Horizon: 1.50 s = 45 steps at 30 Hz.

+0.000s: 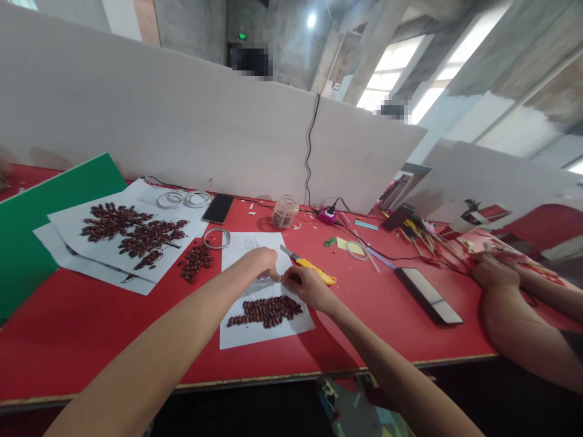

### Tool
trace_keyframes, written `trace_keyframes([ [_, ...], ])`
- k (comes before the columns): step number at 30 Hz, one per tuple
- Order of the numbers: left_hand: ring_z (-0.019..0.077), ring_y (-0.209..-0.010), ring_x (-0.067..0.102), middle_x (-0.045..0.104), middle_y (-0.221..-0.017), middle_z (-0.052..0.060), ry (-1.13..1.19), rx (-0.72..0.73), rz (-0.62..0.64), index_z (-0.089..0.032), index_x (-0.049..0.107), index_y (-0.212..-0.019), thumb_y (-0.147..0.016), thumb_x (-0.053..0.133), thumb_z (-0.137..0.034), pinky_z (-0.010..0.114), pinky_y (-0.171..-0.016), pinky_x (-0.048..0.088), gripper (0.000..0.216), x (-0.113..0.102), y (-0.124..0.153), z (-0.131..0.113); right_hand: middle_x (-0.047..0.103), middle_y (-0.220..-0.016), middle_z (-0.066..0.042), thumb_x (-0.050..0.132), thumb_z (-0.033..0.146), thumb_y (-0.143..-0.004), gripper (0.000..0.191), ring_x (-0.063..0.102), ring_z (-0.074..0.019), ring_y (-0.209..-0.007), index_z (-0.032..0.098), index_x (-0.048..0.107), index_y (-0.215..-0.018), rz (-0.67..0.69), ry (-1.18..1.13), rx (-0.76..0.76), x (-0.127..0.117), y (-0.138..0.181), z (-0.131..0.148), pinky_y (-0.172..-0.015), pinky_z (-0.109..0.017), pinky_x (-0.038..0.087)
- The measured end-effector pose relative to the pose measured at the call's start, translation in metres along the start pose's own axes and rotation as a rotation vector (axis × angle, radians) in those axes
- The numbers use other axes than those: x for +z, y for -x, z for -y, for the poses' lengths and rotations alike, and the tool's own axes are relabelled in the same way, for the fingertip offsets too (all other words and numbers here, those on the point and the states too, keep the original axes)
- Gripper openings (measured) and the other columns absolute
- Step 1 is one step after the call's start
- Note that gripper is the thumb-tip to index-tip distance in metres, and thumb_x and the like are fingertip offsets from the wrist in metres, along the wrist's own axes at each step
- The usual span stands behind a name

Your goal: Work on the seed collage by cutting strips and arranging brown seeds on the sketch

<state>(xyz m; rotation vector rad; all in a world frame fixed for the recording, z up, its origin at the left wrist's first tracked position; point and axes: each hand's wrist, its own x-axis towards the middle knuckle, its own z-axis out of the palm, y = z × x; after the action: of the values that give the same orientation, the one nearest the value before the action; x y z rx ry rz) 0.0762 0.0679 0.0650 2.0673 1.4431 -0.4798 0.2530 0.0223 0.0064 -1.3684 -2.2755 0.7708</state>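
Both my hands rest on a white sheet of paper [255,331] lying on the red table [91,328]. My left hand [260,262] is curled with fingertips pressed down on a strip of clear tape [273,278]. My right hand [304,284] pinches the same strip from the right, fingers closed. Below them a patch of dark red-brown beans [266,311] is stuck on the sheet. Yellow-handled scissors [314,270] lie just behind my right hand.
At left lie white sheets with bean pictures [132,233], a loose bean pile [195,262], tape rolls [184,198], a phone [218,208] and a green board [40,212]. A plastic jar [285,211] stands behind. Another person's arms [514,303] work at right near a dark box [427,294].
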Motion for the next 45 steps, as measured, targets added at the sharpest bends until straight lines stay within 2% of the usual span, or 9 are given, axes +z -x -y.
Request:
trace_keyframes([
  [9,0.0218,-0.065,0.069,0.075,-0.072,0.010,-0.016,0.013,-0.005,-0.013,0.070,-0.073,-0.076,0.075,-0.043,0.031,-0.071,0.055,0.031,0.002,-0.002,0.002,0.068,-0.069,-0.003,0.062,0.025,-0.083,0.011,0.058,-0.0164,-0.062,0.016,0.067,-0.080,0.002,-0.053,0.040,0.000,-0.002,-0.002,-0.059,-0.027,0.042],
  [16,0.0220,-0.063,0.068,0.073,-0.067,0.009,0.031,0.066,-0.017,-0.014,0.068,-0.071,-0.073,0.077,-0.045,0.031,-0.068,0.054,0.032,0.008,-0.010,0.014,0.060,-0.065,0.000,0.061,0.041,-0.087,0.026,0.053,-0.0144,-0.059,0.018,0.064,-0.078,-0.024,-0.220,0.071,-0.011,0.004,-0.009,-0.056,-0.026,0.041],
  [21,0.0165,-0.064,0.065,0.069,-0.064,0.000,0.100,0.173,0.045,-0.018,0.067,-0.070,-0.067,0.080,-0.036,0.023,-0.062,0.049,0.023,0.010,-0.019,0.036,0.059,-0.069,0.000,0.051,0.048,-0.093,0.035,0.058,-0.0160,-0.064,0.016,0.063,-0.101,-0.158,-0.386,0.090,-0.012,0.004,-0.009,-0.062,-0.028,0.048],
  [25,0.0151,-0.063,0.064,0.065,-0.060,-0.002,0.139,0.202,0.065,-0.018,0.067,-0.073,-0.067,0.077,-0.029,0.021,-0.057,0.046,0.016,0.009,-0.017,0.044,0.067,-0.094,-0.006,0.048,0.041,-0.093,0.039,0.066,-0.0181,-0.082,0.017,0.059,-0.121,-0.190,-0.500,0.049,0.005,-0.005,-0.006,-0.077,-0.033,0.054],
  [28,0.0150,-0.064,0.064,0.068,-0.064,-0.001,0.154,0.211,0.036,-0.018,0.068,-0.077,-0.069,0.073,-0.028,0.021,-0.058,0.045,0.014,0.011,-0.011,0.048,0.064,-0.121,-0.011,0.046,0.028,-0.089,0.046,0.066,-0.0186,-0.098,0.019,0.055,-0.133,-0.227,-0.536,0.001,0.021,-0.011,-0.011,-0.088,-0.036,0.053],
  [30,0.0155,-0.065,0.065,0.069,-0.066,0.000,0.163,0.207,0.005,-0.018,0.068,-0.080,-0.073,0.072,-0.035,0.021,-0.058,0.045,0.018,0.013,-0.008,0.049,0.061,-0.129,-0.012,0.044,0.020,-0.086,0.052,0.064,-0.0189,-0.104,0.020,0.053,-0.137,-0.253,-0.532,-0.034,0.029,-0.012,-0.017,-0.093,-0.039,0.052],
  [35,0.0199,-0.059,0.065,0.066,-0.057,0.004,0.144,0.087,-0.028,-0.017,0.062,-0.067,-0.070,0.078,-0.055,0.028,-0.059,0.051,0.042,0.016,-0.014,0.041,0.061,-0.131,-0.012,0.043,0.009,-0.081,0.062,0.062,-0.0198,-0.107,0.020,0.052,-0.141,-0.300,-0.434,-0.057,0.037,-0.011,-0.027,-0.099,-0.042,0.050],
  [39,0.0190,-0.058,0.067,0.068,-0.059,0.005,0.185,0.015,0.082,-0.016,0.060,-0.063,-0.064,0.086,-0.050,0.027,-0.060,0.056,0.042,0.012,-0.027,0.036,0.061,-0.129,-0.013,0.043,0.006,-0.078,0.064,0.064,-0.0201,-0.102,0.019,0.053,-0.139,-0.298,-0.417,-0.073,0.038,-0.012,-0.027,-0.093,-0.040,0.053],
  [45,0.0169,-0.063,0.070,0.071,-0.063,0.003,0.231,0.028,0.156,-0.017,0.061,-0.066,-0.069,0.085,-0.043,0.026,-0.067,0.059,0.036,0.009,-0.028,0.041,0.062,-0.128,-0.011,0.043,0.004,-0.077,0.064,0.065,-0.0194,-0.099,0.021,0.055,-0.138,-0.299,-0.426,-0.079,0.038,-0.012,-0.028,-0.093,-0.039,0.054],
])
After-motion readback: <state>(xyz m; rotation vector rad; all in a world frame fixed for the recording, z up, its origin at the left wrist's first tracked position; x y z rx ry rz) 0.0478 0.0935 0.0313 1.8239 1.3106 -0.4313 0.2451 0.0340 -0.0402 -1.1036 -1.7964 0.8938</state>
